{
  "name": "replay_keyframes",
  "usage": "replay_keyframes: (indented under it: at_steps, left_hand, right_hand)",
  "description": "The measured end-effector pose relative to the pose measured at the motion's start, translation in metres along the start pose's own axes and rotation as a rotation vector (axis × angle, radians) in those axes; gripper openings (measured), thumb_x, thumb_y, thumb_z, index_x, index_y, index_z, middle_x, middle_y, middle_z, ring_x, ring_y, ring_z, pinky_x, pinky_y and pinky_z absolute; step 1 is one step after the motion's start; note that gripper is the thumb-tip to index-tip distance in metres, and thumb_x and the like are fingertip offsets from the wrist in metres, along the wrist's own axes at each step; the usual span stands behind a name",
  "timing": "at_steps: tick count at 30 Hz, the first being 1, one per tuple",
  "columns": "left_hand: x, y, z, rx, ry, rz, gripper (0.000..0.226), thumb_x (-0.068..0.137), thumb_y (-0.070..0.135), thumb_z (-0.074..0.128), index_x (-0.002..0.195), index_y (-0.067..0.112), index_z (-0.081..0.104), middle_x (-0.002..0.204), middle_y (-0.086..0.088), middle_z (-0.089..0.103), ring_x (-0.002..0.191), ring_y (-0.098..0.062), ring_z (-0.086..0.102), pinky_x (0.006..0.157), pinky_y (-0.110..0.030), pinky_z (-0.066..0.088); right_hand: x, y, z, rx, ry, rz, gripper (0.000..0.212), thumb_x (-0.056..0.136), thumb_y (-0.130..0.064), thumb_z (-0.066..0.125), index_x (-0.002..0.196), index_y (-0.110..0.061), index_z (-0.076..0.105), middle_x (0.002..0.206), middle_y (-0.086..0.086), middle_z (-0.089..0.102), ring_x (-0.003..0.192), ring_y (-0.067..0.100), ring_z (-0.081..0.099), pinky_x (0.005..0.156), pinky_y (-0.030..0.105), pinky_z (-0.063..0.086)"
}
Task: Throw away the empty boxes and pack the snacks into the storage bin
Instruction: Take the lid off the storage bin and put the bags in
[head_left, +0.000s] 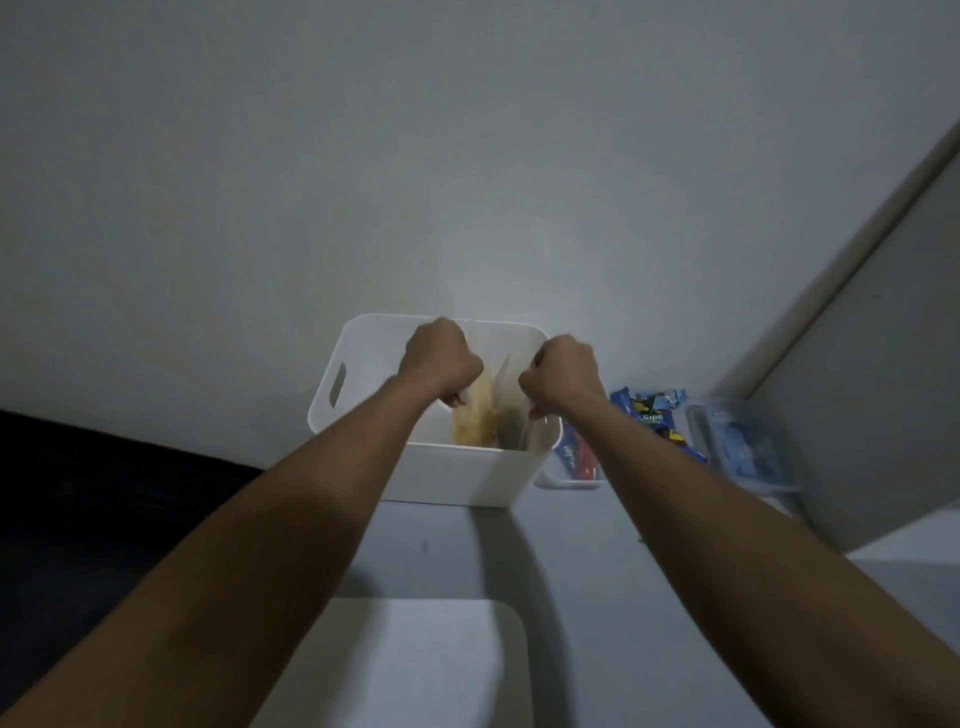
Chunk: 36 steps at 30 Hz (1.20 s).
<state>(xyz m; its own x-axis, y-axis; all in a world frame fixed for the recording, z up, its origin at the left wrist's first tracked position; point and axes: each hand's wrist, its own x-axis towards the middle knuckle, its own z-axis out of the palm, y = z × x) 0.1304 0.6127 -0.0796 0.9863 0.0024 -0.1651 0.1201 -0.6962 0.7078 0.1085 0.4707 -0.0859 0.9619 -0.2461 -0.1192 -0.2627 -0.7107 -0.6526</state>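
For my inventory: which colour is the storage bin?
White, seen in the head view: storage bin.

The scene is dim and grey, with soft noise and a bluish cast over the wall (467, 156) and table (597, 571). The brightest patch lies on the wall just above the white storage bin (452, 475), and the forearms and the bin throw soft dark shadows toward the camera across the table, so light seems to come from ahead and above. Wide-angle distortion bends the straight edges at the right, the left corner sinks into near black, and the blue snack packets (649, 415) are smeared and unsharp.
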Motion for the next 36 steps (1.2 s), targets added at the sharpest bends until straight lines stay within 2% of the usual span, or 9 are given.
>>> replay_keyframes:
  at_steps: [3, 6, 11, 15, 21, 24, 27, 33, 36]
  left_hand:
    - [0.008, -0.014, 0.023, 0.031, -0.058, -0.024, 0.012, 0.080, 0.005, 0.060, 0.077, -0.004, 0.067, 0.060, -0.019, 0.069, 0.047, -0.028, 0.068, 0.060, -0.043, 0.062]
    - [0.013, -0.024, 0.044, 0.012, -0.146, -0.040, 0.013, 0.084, 0.009, 0.061, 0.084, -0.003, 0.067, 0.070, -0.020, 0.070, 0.053, -0.029, 0.070, 0.062, -0.041, 0.062]
    - [0.023, -0.027, 0.061, -0.165, -0.348, -0.175, 0.029, 0.092, 0.022, 0.049, 0.102, 0.001, 0.066, 0.095, -0.012, 0.073, 0.082, -0.030, 0.071, 0.065, -0.032, 0.056]
    - [0.025, -0.028, 0.065, -0.159, -0.434, -0.218, 0.028, 0.090, 0.016, 0.050, 0.108, 0.001, 0.066, 0.097, -0.009, 0.072, 0.082, -0.024, 0.063, 0.060, -0.026, 0.044]
    - [0.012, -0.024, 0.068, -0.164, -0.548, -0.179, 0.035, 0.093, 0.019, 0.048, 0.125, 0.006, 0.057, 0.113, -0.006, 0.066, 0.078, -0.012, 0.059, 0.057, -0.021, 0.038]
    - [0.009, -0.024, 0.073, -0.165, -0.521, -0.161, 0.036, 0.094, 0.018, 0.049, 0.125, 0.002, 0.057, 0.114, -0.013, 0.067, 0.070, -0.010, 0.059, 0.053, -0.017, 0.041]
    - [0.010, -0.025, 0.076, -0.123, -0.460, -0.134, 0.025, 0.090, 0.016, 0.052, 0.110, 0.005, 0.062, 0.119, -0.016, 0.065, 0.083, -0.023, 0.064, 0.058, -0.022, 0.043]
    - [0.008, -0.020, 0.065, 0.019, -0.305, -0.026, 0.030, 0.086, 0.018, 0.051, 0.096, -0.004, 0.069, 0.099, -0.020, 0.071, 0.086, -0.033, 0.068, 0.072, -0.036, 0.054]
    - [0.001, -0.013, 0.062, 0.049, -0.223, 0.083, 0.026, 0.081, 0.016, 0.051, 0.077, -0.004, 0.069, 0.084, -0.022, 0.070, 0.077, -0.035, 0.068, 0.067, -0.038, 0.053]
  right_hand:
    - [0.002, 0.014, 0.019, -0.057, -0.027, 0.042, 0.019, 0.075, -0.010, 0.064, 0.090, 0.001, 0.066, 0.093, 0.018, 0.070, 0.078, 0.033, 0.070, 0.070, 0.040, 0.061]
    - [0.003, 0.024, 0.026, -0.107, -0.072, 0.090, 0.021, 0.079, -0.012, 0.067, 0.095, 0.001, 0.060, 0.097, 0.016, 0.065, 0.073, 0.026, 0.063, 0.056, 0.029, 0.053]
    - [0.006, 0.031, 0.025, -0.253, -0.005, 0.065, 0.027, 0.081, -0.009, 0.061, 0.105, 0.002, 0.059, 0.110, 0.020, 0.063, 0.100, 0.034, 0.063, 0.069, 0.029, 0.044]
    - [0.010, 0.036, 0.022, -0.280, 0.003, 0.023, 0.014, 0.077, -0.006, 0.060, 0.090, -0.002, 0.060, 0.100, 0.020, 0.065, 0.092, 0.033, 0.061, 0.065, 0.029, 0.042]
    - [0.011, 0.049, 0.019, -0.178, 0.070, -0.010, 0.022, 0.078, -0.004, 0.059, 0.097, -0.004, 0.070, 0.095, 0.013, 0.070, 0.084, 0.027, 0.065, 0.075, 0.036, 0.058]
    - [0.006, 0.058, 0.015, -0.162, 0.083, -0.042, 0.028, 0.078, -0.005, 0.057, 0.102, -0.008, 0.071, 0.103, 0.011, 0.069, 0.094, 0.026, 0.063, 0.079, 0.034, 0.055]
    - [0.003, 0.067, 0.010, -0.137, 0.087, -0.053, 0.024, 0.080, -0.006, 0.059, 0.100, -0.010, 0.071, 0.102, 0.008, 0.070, 0.093, 0.024, 0.063, 0.078, 0.032, 0.054]
    - [-0.004, 0.075, -0.011, -0.062, 0.043, -0.026, 0.014, 0.086, -0.011, 0.066, 0.097, -0.003, 0.070, 0.091, 0.014, 0.071, 0.081, 0.028, 0.069, 0.078, 0.042, 0.059]
    - [-0.005, 0.083, -0.026, -0.065, 0.011, 0.011, 0.011, 0.084, -0.005, 0.064, 0.094, -0.002, 0.069, 0.091, 0.017, 0.071, 0.078, 0.030, 0.071, 0.074, 0.045, 0.061]
